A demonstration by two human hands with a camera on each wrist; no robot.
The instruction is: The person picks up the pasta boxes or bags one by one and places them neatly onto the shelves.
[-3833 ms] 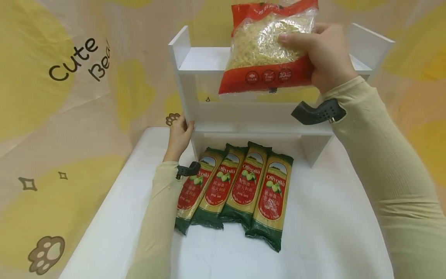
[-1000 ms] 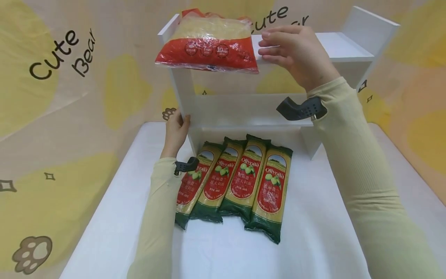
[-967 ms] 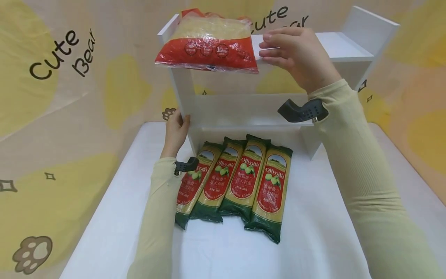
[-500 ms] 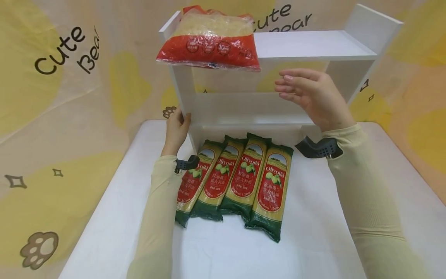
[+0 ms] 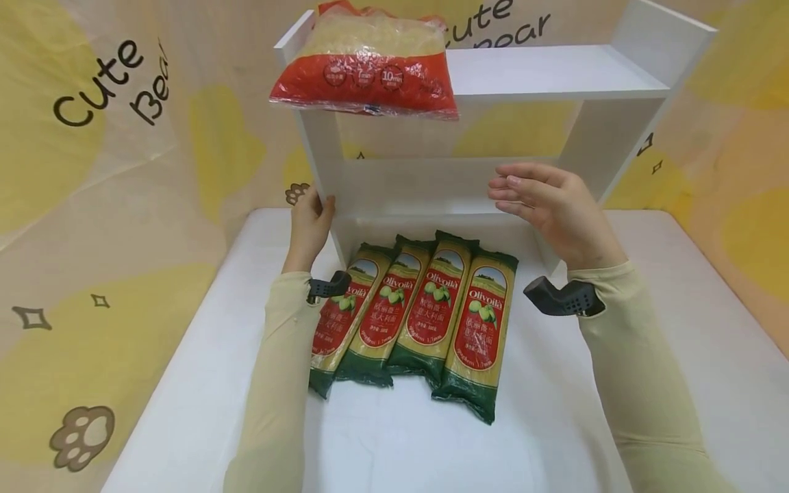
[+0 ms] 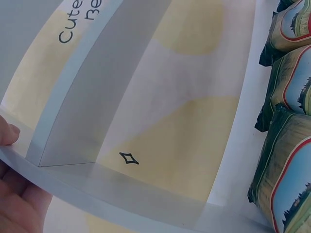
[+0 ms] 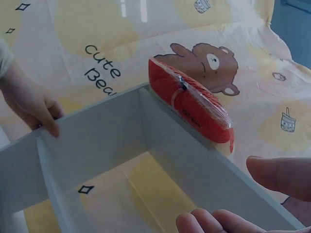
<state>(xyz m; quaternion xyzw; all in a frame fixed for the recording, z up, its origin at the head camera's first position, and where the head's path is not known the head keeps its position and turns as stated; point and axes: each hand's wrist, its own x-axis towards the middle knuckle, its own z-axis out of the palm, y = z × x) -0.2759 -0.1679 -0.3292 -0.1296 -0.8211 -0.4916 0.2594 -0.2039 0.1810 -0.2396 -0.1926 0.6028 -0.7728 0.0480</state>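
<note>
My left hand (image 5: 310, 229) grips the left side panel of a white shelf unit (image 5: 561, 72), the thumb (image 6: 7, 133) on its inner face and the fingers on the outer. My right hand (image 5: 557, 209) hovers in front of the shelf's right half, fingers extended and holding nothing. A red and clear bag (image 5: 370, 79) of small pale-yellow pieces lies at the left end of the top shelf, overhanging its front edge. In the right wrist view the same bag (image 7: 189, 104) sits beyond my right fingertips, apart from them.
Several green and gold spaghetti packs (image 5: 477, 329) lie side by side at the foot of the shelf, their far ends by the lower compartment. A white-covered table (image 5: 394, 445) bears everything. A patterned cloth (image 5: 142, 226) hangs behind.
The bag, held high by my right hand in the oldest frame, now rests on the top shelf's left end. My right hand has since moved away and down. The left hand stays on the panel.
</note>
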